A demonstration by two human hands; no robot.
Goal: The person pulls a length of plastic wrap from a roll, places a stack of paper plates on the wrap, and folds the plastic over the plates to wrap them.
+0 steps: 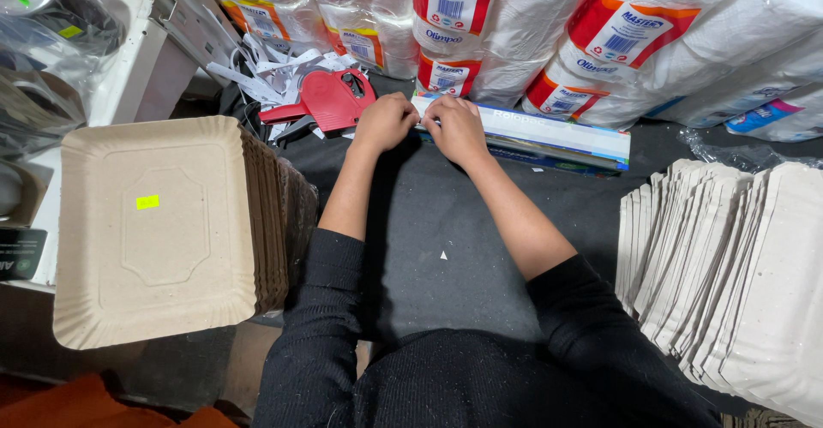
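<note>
Both hands are positioned at the far centre of the dark desk (446, 222). The left hand (386, 122) and the right hand (457, 128) are closed, fingers curled, and pinch the left end of a long, narrow white-and-blue box (549, 131) that lies flat across the desk. The box extends to the right from the hands and rests on a second, similar box (549, 155) (only its near edge is visible).

A red label gun (330, 100) lies just left of the left hand, among loose white paper strips (257, 72). Wrapped paper towel rolls (600, 42) are stacked behind the boxes, along the far side.

At near left stands a stack of brown cardboard trays (154, 231); its top tray carries a small yellow sticker (147, 202). At near right, a second batch of cardboard trays (737, 274) leans on edge.
</note>
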